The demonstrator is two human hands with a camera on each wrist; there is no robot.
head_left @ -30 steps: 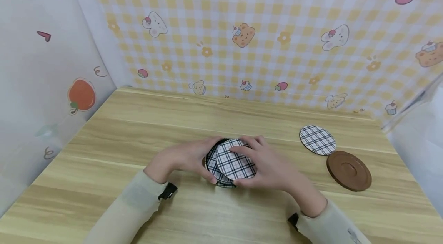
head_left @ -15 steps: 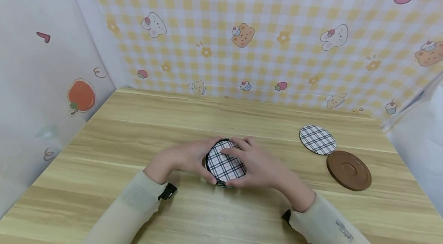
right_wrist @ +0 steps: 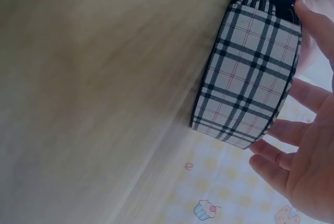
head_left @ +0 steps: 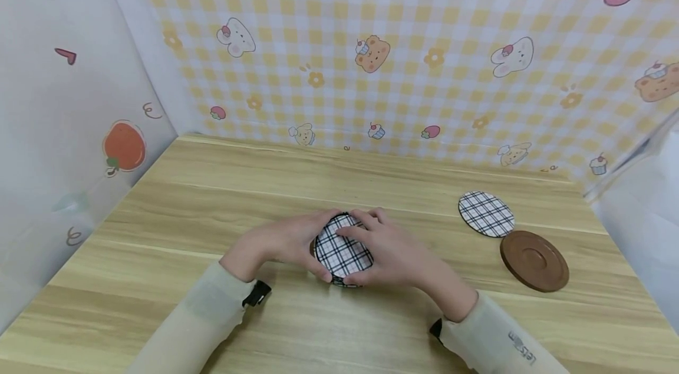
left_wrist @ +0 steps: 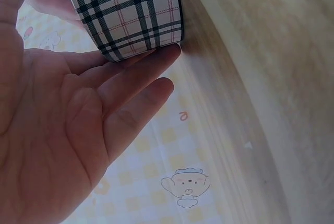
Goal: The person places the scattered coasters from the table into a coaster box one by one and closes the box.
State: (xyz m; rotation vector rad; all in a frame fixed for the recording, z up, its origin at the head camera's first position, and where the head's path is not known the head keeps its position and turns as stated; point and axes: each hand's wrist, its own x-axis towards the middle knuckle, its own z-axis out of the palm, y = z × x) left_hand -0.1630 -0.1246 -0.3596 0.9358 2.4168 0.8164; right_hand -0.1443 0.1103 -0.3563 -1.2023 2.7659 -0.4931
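Observation:
A round plaid coaster point(head_left: 339, 253) lies flat over the top of a plaid coaster holder point(right_wrist: 245, 72), in the middle of the table. My left hand point(head_left: 289, 241) grips the holder's left side, thumb at the front and fingers at the back. My right hand point(head_left: 400, 256) holds the coaster from the right, with thumb and fingers around its edge and one finger on top. Through the holder's open slot, the right wrist view shows several stacked coasters point(right_wrist: 255, 0). Much of the holder is hidden by my hands in the head view.
To the right, another plaid coaster point(head_left: 486, 214) lies flat on the wooden table point(head_left: 254, 179). Touching or nearly touching it is a brown round disc point(head_left: 534, 261) with a circular recess. A yellow checked cloth point(head_left: 339, 79) hangs behind the table.
My right hand has moved left with the coaster, which slid from an offset position to sit over the holder. In the last half second it shifted only slightly. My left hand stayed still.

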